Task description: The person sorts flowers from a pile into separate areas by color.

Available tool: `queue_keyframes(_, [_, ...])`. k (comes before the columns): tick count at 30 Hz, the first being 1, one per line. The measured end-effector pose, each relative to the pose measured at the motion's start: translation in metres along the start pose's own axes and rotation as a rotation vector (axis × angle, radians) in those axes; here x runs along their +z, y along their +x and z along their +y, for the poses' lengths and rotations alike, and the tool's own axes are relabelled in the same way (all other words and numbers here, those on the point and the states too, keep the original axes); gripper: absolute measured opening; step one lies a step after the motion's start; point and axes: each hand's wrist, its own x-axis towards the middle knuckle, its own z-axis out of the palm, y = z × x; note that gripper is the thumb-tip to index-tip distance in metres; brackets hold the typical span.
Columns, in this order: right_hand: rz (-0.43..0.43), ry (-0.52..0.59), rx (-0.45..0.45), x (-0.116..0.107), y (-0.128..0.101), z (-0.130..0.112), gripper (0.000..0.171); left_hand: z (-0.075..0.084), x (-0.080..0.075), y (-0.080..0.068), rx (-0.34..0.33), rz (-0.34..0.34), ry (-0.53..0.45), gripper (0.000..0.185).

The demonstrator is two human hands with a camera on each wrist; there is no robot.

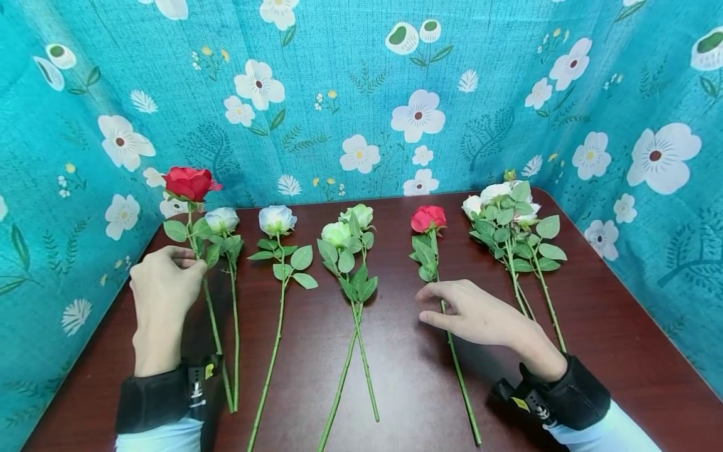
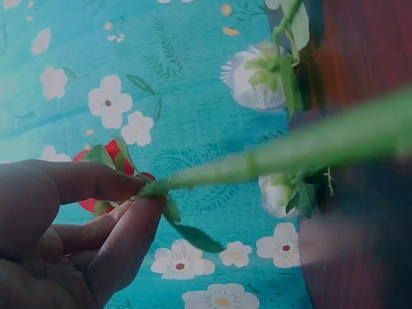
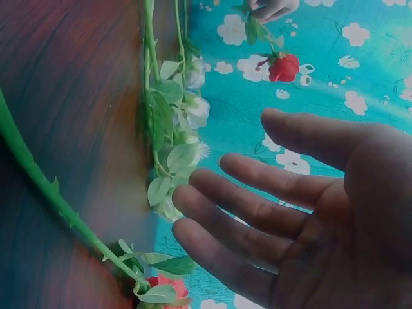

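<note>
My left hand pinches the stem of a red rose between thumb and fingers, just below its leaves. The bloom stands above the table's far edge, and the stem slants down toward my wrist. In the left wrist view the stem runs from the fingertips to the right. My right hand hovers over the stem of a second red rose, which lies on the table. Its fingers are spread and loosely bent, with nothing between them, in the right wrist view.
Blue-white roses lie beside the left hand. Two pale green roses with crossed stems lie mid-table. A bunch of white roses lies at the right. Behind the dark wooden table hangs a turquoise floral curtain.
</note>
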Motion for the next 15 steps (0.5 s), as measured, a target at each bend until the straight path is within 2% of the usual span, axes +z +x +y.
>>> queue_keyframes(15, [-0.016, 0.01, 0.018, 0.001, 0.0, -0.003, 0.036, 0.014, 0.006, -0.005, 0.065, -0.065, -0.051, 0.034])
